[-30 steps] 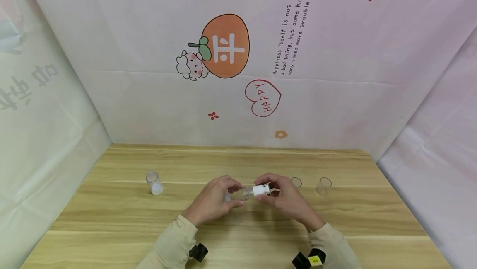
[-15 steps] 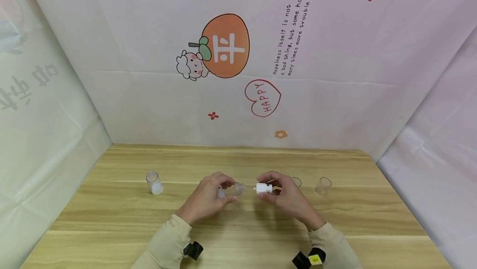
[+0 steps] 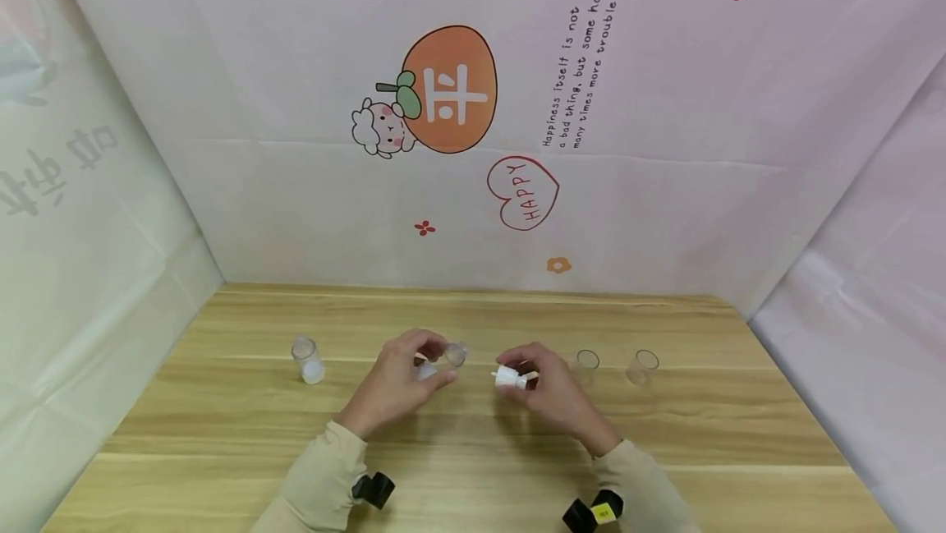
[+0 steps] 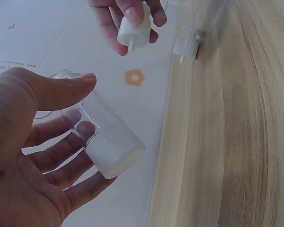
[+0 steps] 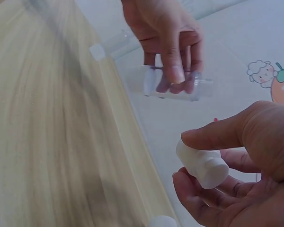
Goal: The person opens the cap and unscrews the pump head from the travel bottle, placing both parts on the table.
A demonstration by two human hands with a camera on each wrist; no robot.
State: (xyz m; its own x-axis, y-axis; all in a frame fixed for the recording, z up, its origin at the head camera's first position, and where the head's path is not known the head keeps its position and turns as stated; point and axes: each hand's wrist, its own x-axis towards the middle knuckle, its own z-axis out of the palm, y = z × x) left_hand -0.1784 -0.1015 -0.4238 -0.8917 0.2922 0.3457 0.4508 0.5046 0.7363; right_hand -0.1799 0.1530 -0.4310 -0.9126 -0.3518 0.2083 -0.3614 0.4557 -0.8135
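My left hand (image 3: 397, 375) holds a clear bottle (image 4: 109, 130) with a white base, thumb on one side and fingers on the other. Its narrow neck is bare and points right in the head view. My right hand (image 3: 548, 389) pinches a white pump head (image 3: 507, 377) between thumb and fingers. A short thin stem sticks out of the pump head toward the bottle, with a gap between the two. In the left wrist view, the same pump head (image 4: 134, 32) shows its stem pointing down.
A second clear bottle (image 3: 307, 360) with a white bottom stands at the left of the wooden table (image 3: 458, 467). Two clear cylinders (image 3: 643, 367) stand at the right. Another white pump head (image 4: 187, 43) shows in the left wrist view. A printed cloth (image 3: 628, 213) rises behind.
The pump head, at the bottle's neck a second ago, has come apart from it. My left hand has moved left and away with the bottle. My right hand has shifted slightly left.
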